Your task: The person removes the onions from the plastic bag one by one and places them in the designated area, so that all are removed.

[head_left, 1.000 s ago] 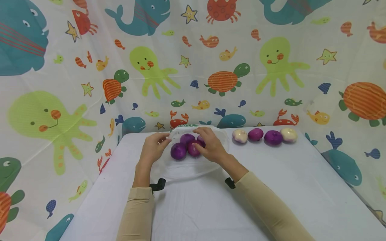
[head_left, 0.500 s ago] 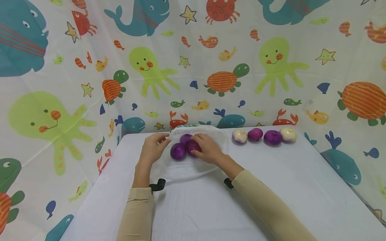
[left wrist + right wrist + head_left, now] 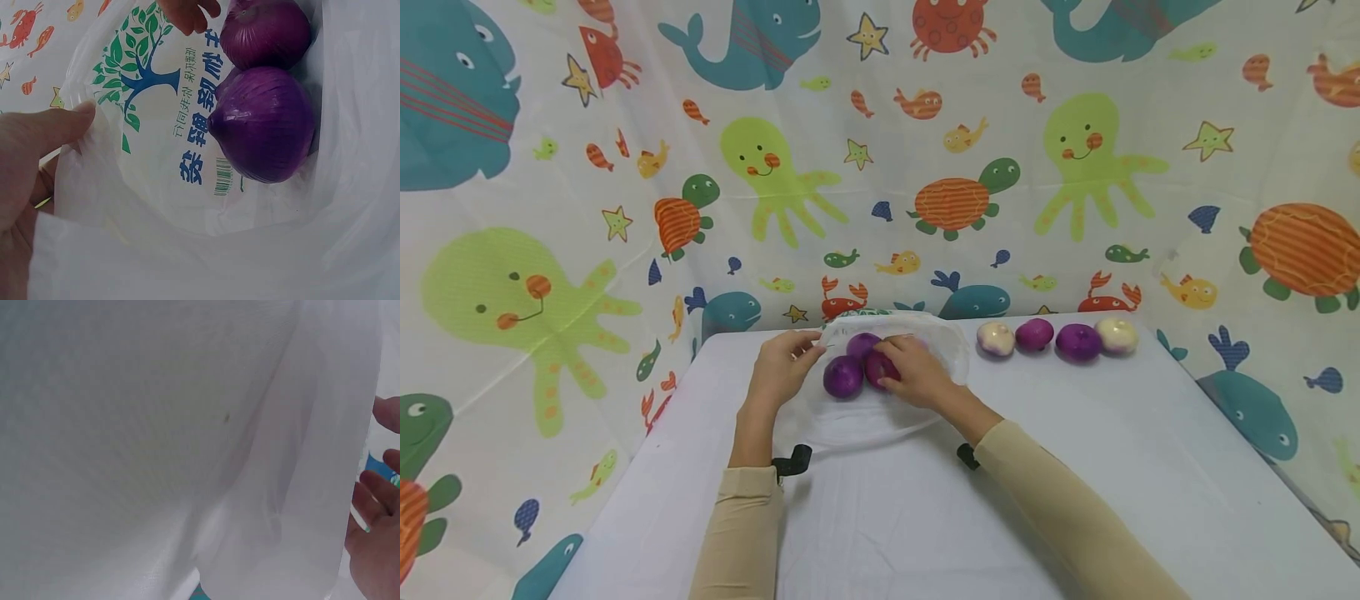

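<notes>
A thin white plastic bag point(image 3: 865, 427) lies mouth toward me, with red onions inside it. My left hand point(image 3: 778, 371) pinches the left edge of its mouth; in the left wrist view the thumb point(image 3: 69, 128) presses on the film. Inside the bag, my right hand point(image 3: 919, 373) grips the front right onion point(image 3: 877, 371), fingers over the far side and thumb in front. To its left sits another onion point(image 3: 842, 377), and a third onion point(image 3: 862, 344) lies behind. Bag film fills most of the right wrist view, where part of my right hand point(image 3: 378, 531) shows and the onion is hidden.
At the back right of the white table point(image 3: 1075, 467) stand a white onion point(image 3: 996, 339), a red onion point(image 3: 1034, 334), a second red onion point(image 3: 1078, 342) and another white onion point(image 3: 1117, 335) in a row. A sea-animal printed curtain point(image 3: 880, 192) hangs close behind and to the sides.
My right hand has moved slightly left and lower, its spread fingers closing onto the front right onion and covering the one behind it. The left hand has stayed at the bag's edge.
</notes>
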`<state>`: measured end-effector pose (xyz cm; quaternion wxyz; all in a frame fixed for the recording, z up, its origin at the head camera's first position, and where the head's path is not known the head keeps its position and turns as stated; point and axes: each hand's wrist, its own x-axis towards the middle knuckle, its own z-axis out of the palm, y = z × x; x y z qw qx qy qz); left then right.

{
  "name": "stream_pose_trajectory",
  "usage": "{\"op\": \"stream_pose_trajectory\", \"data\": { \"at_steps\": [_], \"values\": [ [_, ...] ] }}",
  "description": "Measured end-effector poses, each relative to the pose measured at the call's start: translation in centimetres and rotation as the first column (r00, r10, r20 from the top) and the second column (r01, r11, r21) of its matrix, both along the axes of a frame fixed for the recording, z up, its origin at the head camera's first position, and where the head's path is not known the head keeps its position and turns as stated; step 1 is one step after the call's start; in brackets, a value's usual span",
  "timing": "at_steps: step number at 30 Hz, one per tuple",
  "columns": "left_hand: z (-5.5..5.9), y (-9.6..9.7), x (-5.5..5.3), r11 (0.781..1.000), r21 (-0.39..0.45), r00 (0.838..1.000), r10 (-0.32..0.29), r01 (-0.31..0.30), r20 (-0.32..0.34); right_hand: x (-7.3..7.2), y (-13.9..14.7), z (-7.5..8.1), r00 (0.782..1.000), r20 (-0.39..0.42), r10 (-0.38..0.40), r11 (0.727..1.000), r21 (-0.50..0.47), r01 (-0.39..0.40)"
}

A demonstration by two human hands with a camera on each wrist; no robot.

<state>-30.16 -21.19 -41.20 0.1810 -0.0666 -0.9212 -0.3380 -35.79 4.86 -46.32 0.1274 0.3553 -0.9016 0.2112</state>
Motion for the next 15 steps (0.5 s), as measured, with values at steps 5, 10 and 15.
{"op": "stream_pose_trajectory", "data": {
  "at_steps": [5,10,15],
  "values": [
    [-0.05,-0.03,0.01,1.000,-0.006,1.000,-0.001,0.001,0.002,-0.48,-0.14,-0.59,1.000,0.008,-0.004,0.997,0.073,0.003],
    [-0.09,-0.05,-0.06,1.000,-0.002,1.000,0.003,-0.003,0.012,-0.74,-0.24,-0.93,1.000,-0.002,0.004,0.995,0.096,-0.004],
    [-0.14,-0.13,-0.18,1.000,0.006,1.000,0.003,-0.003,0.013,-0.64,-0.30,-0.86,1.000,0.002,0.009,0.994,0.110,-0.009]
  ]
}}
